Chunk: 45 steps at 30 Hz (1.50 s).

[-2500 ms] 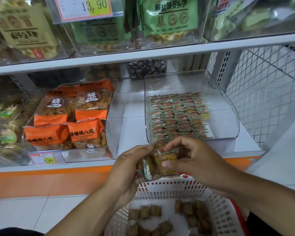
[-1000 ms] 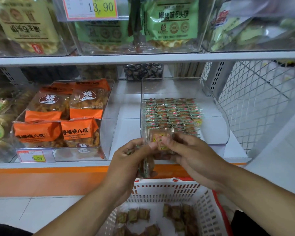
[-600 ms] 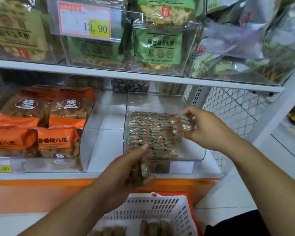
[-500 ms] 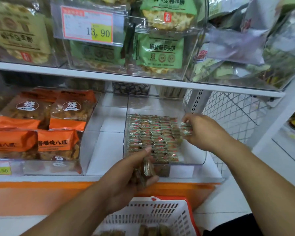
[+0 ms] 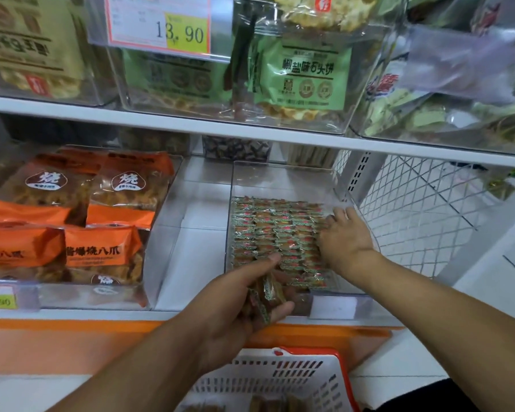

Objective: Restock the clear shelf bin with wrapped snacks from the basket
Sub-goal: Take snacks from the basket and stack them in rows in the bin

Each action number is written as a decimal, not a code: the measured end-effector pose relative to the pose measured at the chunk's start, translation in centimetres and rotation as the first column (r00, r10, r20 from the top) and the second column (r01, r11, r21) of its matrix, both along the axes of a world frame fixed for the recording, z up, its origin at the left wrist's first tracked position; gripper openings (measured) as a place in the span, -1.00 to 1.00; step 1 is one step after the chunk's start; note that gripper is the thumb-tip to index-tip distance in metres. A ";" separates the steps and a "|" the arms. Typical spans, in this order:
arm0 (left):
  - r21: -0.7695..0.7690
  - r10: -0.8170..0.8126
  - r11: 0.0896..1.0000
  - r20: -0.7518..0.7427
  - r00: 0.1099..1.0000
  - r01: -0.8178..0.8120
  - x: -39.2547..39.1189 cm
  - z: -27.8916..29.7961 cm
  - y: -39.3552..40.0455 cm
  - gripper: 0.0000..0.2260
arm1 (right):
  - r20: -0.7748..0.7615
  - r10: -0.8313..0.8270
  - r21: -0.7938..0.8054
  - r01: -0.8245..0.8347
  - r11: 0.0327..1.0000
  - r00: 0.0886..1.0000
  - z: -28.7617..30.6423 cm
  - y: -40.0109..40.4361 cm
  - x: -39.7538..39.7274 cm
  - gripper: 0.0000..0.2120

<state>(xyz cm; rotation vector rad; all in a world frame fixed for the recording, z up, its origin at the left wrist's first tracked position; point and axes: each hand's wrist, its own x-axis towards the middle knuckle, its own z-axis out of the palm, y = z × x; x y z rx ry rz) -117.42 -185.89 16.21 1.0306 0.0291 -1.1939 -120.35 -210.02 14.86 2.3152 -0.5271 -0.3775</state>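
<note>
A clear shelf bin stands on the lower shelf, holding neat rows of small green-and-red wrapped snacks. My right hand is inside the bin, palm down with fingers spread, resting on the right column of snacks. My left hand hovers in front of the bin's front wall, shut on a small bunch of wrapped snacks. Below it is the white basket with a red rim, with a few more snacks showing at the bottom edge of the view.
To the left, another clear bin holds orange snack bags. The upper shelf with its clear bins hangs close overhead, with a 13.90 price tag. A white wire mesh panel closes off the shelf's right end.
My right hand carried a snack from in front of me into the bin and now lies flat on the right-hand rows. My left hand keeps its bunch and has stayed by the bin's front.
</note>
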 end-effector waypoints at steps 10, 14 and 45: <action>-0.130 0.077 0.987 -0.150 0.986 -0.097 0.4 1.3 0.5 -0.47 | -0.117 -0.139 0.034 0.144 0.989 0.983 0.3 1.0 -0.6 -0.41; -0.141 0.120 0.980 -0.128 0.984 -0.138 1.0 1.5 1.2 -0.58 | 0.396 0.058 0.374 -0.219 0.901 0.916 5.1 3.7 -2.0 -0.50; -0.353 0.192 0.919 0.014 0.981 -0.175 0.7 2.0 2.6 -0.36 | 0.137 -0.495 0.706 -0.435 -0.558 0.858 6.2 9.3 -6.2 -0.49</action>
